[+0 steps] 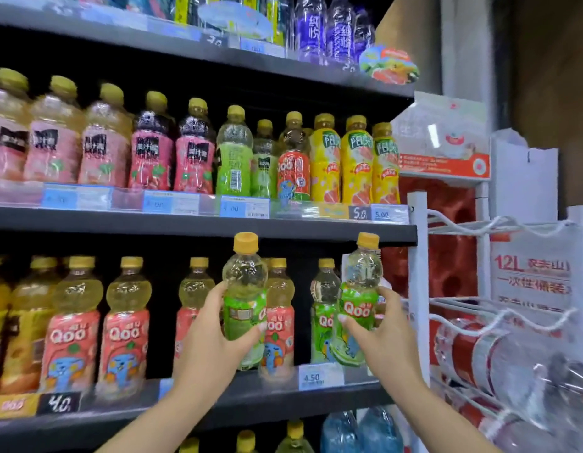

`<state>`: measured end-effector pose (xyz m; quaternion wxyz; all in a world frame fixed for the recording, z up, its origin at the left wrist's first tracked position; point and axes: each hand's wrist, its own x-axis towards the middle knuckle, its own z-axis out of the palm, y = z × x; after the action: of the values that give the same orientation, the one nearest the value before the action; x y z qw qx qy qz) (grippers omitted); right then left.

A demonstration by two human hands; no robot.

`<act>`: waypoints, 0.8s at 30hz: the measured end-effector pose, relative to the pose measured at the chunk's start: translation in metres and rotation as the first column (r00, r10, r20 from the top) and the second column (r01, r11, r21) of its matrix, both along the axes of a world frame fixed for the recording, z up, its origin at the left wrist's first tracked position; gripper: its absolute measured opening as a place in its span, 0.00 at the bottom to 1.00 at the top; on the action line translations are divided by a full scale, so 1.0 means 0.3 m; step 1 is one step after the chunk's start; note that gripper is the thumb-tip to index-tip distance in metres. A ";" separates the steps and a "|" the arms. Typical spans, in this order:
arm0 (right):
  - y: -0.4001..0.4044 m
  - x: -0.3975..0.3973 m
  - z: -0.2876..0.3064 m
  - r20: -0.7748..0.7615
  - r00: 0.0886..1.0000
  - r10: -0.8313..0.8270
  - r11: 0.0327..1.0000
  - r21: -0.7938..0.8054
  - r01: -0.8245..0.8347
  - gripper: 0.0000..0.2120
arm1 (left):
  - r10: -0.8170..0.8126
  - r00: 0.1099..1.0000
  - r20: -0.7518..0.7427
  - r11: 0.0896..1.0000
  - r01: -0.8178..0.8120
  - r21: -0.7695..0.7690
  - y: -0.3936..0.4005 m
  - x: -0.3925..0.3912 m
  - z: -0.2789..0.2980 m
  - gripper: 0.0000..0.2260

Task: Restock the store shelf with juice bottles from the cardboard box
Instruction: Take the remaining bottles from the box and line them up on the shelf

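Observation:
My left hand (208,341) grips a green-labelled juice bottle (245,289) with a yellow cap, held upright in front of the lower shelf (283,400). My right hand (386,335) holds a second green-labelled juice bottle (358,299), tilted slightly right, near the shelf's right end. Behind them on that shelf stand pink-labelled bottles (278,318) and one green-labelled bottle (323,308). The cardboard box is out of view.
The shelf above (202,223) carries rows of pink, green and yellow juice bottles. Price tags line the shelf edges. A white wire rack (417,289) with large water bottles stands right of the shelves. More bottles show on the shelf below.

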<state>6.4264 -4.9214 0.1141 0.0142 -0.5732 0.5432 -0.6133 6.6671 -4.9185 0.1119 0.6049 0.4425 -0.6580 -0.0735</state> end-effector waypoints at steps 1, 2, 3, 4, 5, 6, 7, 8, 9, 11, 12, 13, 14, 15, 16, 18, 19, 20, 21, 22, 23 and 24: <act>-0.013 0.000 -0.005 -0.009 1.000 -0.005 1.000 0.009 0.005 0.37 | 0.010 1.000 0.000 1.000 -0.010 0.003 -0.006 0.001 -0.006 0.35; -0.025 0.003 -0.009 -0.016 1.000 -0.011 1.000 0.019 0.011 0.37 | 0.019 1.000 -0.002 1.000 -0.019 0.010 -0.010 0.002 -0.011 0.35; -0.036 0.007 -0.011 -0.020 1.000 -0.012 1.000 0.025 0.013 0.37 | 0.024 1.000 -0.009 1.000 -0.024 0.020 -0.015 0.003 -0.015 0.35; -0.046 0.013 -0.012 -0.022 1.000 -0.013 0.999 0.031 0.014 0.37 | 0.024 0.999 -0.023 0.999 -0.023 0.030 -0.021 0.005 -0.019 0.35; -0.056 0.019 -0.012 -0.026 1.000 -0.012 0.999 0.034 0.013 0.37 | 0.025 0.999 -0.034 0.999 -0.024 0.042 -0.025 0.005 -0.020 0.35; -0.065 0.026 -0.010 -0.032 0.999 -0.014 0.999 0.036 0.015 0.37 | 0.027 0.999 -0.037 0.999 -0.025 0.047 -0.033 0.005 -0.022 0.36; -0.075 0.033 -0.006 -0.039 0.999 -0.017 0.999 0.034 0.018 0.37 | 0.032 0.999 -0.030 0.998 -0.030 0.054 -0.040 0.005 -0.022 0.36; -0.086 0.040 -0.003 -0.048 0.999 -0.022 0.999 0.033 0.024 0.36 | 0.031 0.999 -0.023 0.998 -0.030 0.058 -0.045 0.004 -0.022 0.37; -0.096 0.046 -0.001 -0.057 0.998 -0.027 0.999 0.030 0.029 0.35 | 0.030 0.999 -0.017 0.998 -0.029 0.060 -0.047 0.002 -0.020 0.37; -0.112 0.056 0.000 -0.058 0.998 -0.027 0.999 0.033 0.029 0.35 | 0.026 1.000 -0.014 0.998 -0.025 0.060 -0.053 -0.002 -0.019 0.38; -0.116 0.061 -0.002 -0.053 0.998 -0.020 0.999 0.033 0.021 0.35 | 0.025 1.000 -0.014 0.998 -0.024 0.058 -0.055 -0.004 -0.021 0.38; -0.120 0.064 -0.006 -0.050 0.999 -0.011 0.999 0.031 0.013 0.36 | 0.029 0.999 -0.014 0.998 -0.029 0.057 -0.057 -0.005 -0.022 0.38; -0.124 0.067 -0.012 -0.049 0.999 -0.010 0.999 0.035 0.011 0.36 | 0.032 0.999 -0.012 0.998 -0.031 0.052 -0.059 -0.006 -0.024 0.39; -0.128 0.071 -0.022 -0.052 0.999 -0.010 0.999 0.041 0.012 0.36 | 0.033 0.999 -0.012 0.998 -0.032 0.049 -0.060 -0.006 -0.026 0.39; -0.133 0.074 -0.034 -0.058 0.998 -0.011 0.999 0.052 0.014 0.36 | 0.031 0.999 -0.014 0.999 -0.030 0.045 -0.060 -0.006 -0.027 0.39; -0.150 0.081 -0.060 -0.085 0.996 -0.018 0.997 0.080 0.024 0.35 | 0.031 0.999 -0.009 0.999 -0.030 0.043 -0.060 -0.006 -0.026 0.39; -0.159 0.084 -0.071 -0.100 0.995 -0.024 0.995 0.096 0.033 0.36 | 0.031 1.000 -0.002 0.999 -0.030 0.042 -0.059 -0.006 -0.026 0.39; -0.167 0.087 -0.078 -0.108 0.994 -0.027 0.993 0.114 0.039 0.36 | 0.028 1.000 0.005 0.999 -0.029 0.041 -0.061 -0.006 -0.026 0.38; -0.176 0.088 -0.082 -0.108 0.994 -0.027 0.991 0.127 0.041 0.36 | 0.023 1.000 0.009 0.999 -0.024 0.039 -0.062 -0.006 -0.026 0.38; -0.184 0.090 -0.083 -0.108 0.994 -0.029 0.990 0.137 0.043 0.36 | 0.019 1.000 0.012 0.999 -0.020 0.039 -0.065 -0.006 -0.027 0.38; -0.192 0.091 -0.083 -0.112 0.993 -0.030 0.989 0.143 0.046 0.36 | 0.017 1.000 0.017 0.999 -0.018 0.040 -0.067 -0.006 -0.029 0.38; -0.200 0.093 -0.081 -0.125 0.992 -0.030 0.988 0.146 0.049 0.36 | 0.018 1.000 0.023 0.999 -0.019 0.039 -0.068 -0.006 -0.030 0.38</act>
<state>6.4544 -4.9815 0.0897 0.0115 -0.5962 0.5987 -0.5348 6.6654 -4.9390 0.1028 0.5892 0.4611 -0.6592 -0.0759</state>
